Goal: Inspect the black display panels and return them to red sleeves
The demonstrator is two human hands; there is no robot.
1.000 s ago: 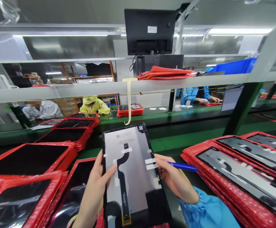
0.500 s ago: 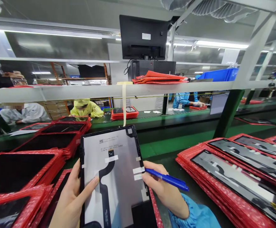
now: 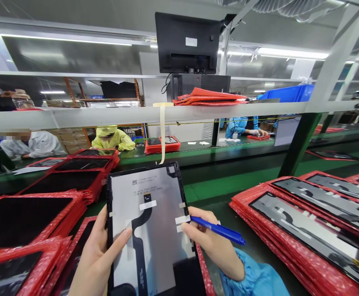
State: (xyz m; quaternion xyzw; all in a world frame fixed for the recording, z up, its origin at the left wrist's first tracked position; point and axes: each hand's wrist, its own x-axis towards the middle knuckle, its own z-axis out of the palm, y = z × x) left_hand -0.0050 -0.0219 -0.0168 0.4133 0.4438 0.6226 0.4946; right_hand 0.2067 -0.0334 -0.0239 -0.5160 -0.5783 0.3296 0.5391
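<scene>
A tablet screen panel (image 3: 163, 250), its grey back with a black flex cable facing me, stands tilted before me. My left hand (image 3: 99, 255) grips its left edge, thumb lying on the back beside the cable. At the right edge is my right hand (image 3: 211, 238), a blue marker pen (image 3: 221, 232) held between its fingers and pointing out to the right. The right thumb presses by the white tape strips (image 3: 182, 220) on that edge; the other fingertips are partly hidden behind the panel. Below the panel's right side, some red bubble wrap (image 3: 204, 271) shows.
Red bubble-wrap bags with dark screens (image 3: 28, 222) are stacked at left. More panels on red bags (image 3: 309, 234) lie at right. A tape roll's loose end (image 3: 162, 135) hangs from the white shelf rail (image 3: 105, 116). Several co-workers sit across the green bench.
The panel and both hands sit slightly further right in the view. My right thumb has shifted a little over the tape strips; the pen stays in the hand.
</scene>
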